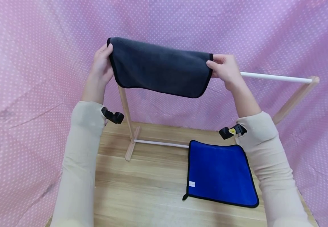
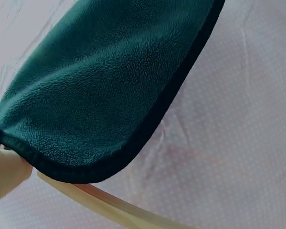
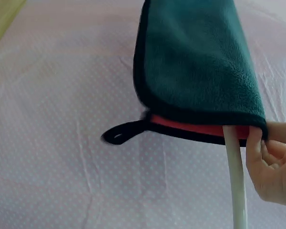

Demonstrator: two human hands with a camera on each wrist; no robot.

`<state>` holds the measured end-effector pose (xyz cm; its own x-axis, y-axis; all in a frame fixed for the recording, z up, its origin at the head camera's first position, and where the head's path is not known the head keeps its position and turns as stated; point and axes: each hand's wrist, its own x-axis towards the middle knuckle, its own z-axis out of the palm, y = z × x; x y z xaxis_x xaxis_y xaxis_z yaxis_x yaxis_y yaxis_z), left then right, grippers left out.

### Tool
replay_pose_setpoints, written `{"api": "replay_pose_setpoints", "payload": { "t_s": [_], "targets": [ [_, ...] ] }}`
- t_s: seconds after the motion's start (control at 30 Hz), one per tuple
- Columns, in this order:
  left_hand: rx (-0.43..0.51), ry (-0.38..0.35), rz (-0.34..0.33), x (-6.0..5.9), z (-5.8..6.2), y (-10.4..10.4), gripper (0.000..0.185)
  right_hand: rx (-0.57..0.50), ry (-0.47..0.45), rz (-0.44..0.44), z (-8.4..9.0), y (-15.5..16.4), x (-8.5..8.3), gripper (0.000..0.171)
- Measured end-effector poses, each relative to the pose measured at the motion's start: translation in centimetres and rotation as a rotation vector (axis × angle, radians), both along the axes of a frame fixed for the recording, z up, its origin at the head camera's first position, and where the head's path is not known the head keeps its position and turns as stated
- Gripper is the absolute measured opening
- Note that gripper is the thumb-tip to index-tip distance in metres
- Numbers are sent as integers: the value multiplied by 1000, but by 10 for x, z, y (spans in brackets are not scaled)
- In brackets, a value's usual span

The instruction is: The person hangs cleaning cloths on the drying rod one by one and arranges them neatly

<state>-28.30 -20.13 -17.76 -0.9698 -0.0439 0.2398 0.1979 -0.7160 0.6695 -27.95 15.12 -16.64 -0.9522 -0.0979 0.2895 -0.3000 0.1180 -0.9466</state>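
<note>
A dark grey towel [image 1: 161, 67] with black edging is draped over the top bar of a wooden rack, its front half hanging down. My left hand [image 1: 102, 63] pinches its left edge near the top fold. At the opposite edge my right hand [image 1: 226, 67] pinches the towel between thumb and fingers. In the right wrist view the white bar [image 3: 235, 181] comes out from inside the fold, where a red inner side [image 3: 190, 126] shows. A black hanging loop [image 3: 124, 132] sticks out at a lower corner there.
A blue towel [image 1: 219, 176] with black edging lies flat on the wooden table [image 1: 141, 189], partly over the rack's lower white rod [image 1: 161, 143]. The rack's left post [image 1: 127, 113] and right post [image 1: 294, 101] stand either side. Pink dotted cloth [image 1: 164, 19] hangs behind.
</note>
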Motion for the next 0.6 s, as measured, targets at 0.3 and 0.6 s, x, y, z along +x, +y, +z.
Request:
{"api": "replay_pose_setpoints", "payload": {
  "t_s": [0.3, 0.6],
  "targets": [
    [-257, -151, 77, 6, -24, -7, 15, 85, 34, -53, -18, 0, -2, 20],
    [-379, -119, 131, 5, -53, -7, 14, 198, 166, -180, -40, 0, -5, 34]
  ]
}}
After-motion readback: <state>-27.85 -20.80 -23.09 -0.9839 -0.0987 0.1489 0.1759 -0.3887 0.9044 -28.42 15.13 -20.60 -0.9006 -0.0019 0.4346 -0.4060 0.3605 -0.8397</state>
